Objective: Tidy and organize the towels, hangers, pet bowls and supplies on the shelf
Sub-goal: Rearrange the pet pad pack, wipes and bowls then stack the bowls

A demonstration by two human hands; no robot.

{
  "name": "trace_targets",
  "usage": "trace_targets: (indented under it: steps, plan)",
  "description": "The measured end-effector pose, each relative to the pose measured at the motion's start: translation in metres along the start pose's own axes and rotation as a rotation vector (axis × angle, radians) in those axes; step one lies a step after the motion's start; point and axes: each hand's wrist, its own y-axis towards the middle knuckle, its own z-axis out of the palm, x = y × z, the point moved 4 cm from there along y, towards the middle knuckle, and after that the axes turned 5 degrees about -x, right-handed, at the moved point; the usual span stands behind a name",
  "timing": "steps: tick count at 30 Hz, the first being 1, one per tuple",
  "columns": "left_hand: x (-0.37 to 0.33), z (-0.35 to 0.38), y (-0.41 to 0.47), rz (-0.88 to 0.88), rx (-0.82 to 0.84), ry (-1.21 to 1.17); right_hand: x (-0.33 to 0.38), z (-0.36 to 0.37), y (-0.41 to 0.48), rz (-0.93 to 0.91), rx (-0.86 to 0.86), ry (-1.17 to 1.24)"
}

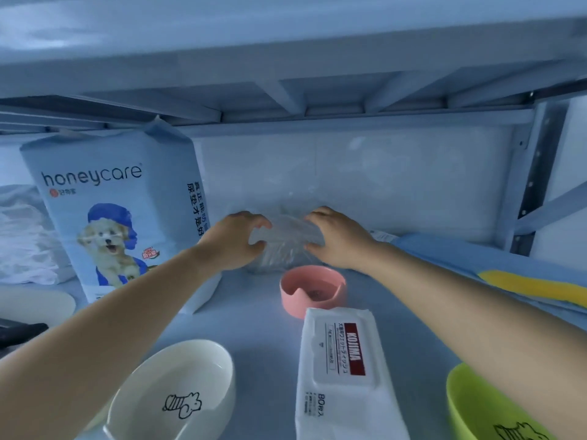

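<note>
1. While both my arms reach deep into the shelf [254, 328], the things farthest left of my left hand are some crumpled white towels [22, 236], lying at the left edge.
2. Just left of my left forearm stands a big blue pad pack [114, 211] with a puppy printed on it, upright and close against my arm.
3. Below my left forearm, near me, sits a white bowl [178, 389] with a small line drawing inside.
4. My left hand [232, 241] is curled, fingers and thumb pressed into the left side of a clear plastic bag [284, 239] at the back of the shelf.
5. That bag sits between my two hands, against the back wall; what is inside it I cannot tell.
6. My right hand [340, 236] is curled too, gripping the bag's right side.
7. Just in front of the bag, between my wrists, sits a pink bowl [313, 292].
8. Nearer me, beside my right forearm on its left, lies a white pack of wipes [343, 376] with a red label.
9. Right of my right arm lies a blue cloth [476, 255] with a yellow patch.
10. Under my right forearm, at the near right corner, is a green bowl [476, 411].
</note>
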Motion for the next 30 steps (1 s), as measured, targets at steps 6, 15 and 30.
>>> trace_targets:
  steps: [6, 15, 30]
  plan:
    - [0.035, 0.020, 0.036, 0.028, 0.006, 0.114, 0.024, 0.044, 0.048, 0.047, 0.074, -0.003]
    - [0.062, 0.051, 0.064, 0.076, 0.071, 0.197, 0.025, 0.071, 0.069, 0.099, 0.053, -0.136]
    - [0.036, 0.031, 0.035, 0.272, 0.107, 0.192, -0.005, 0.066, 0.058, 0.234, 0.151, 0.084]
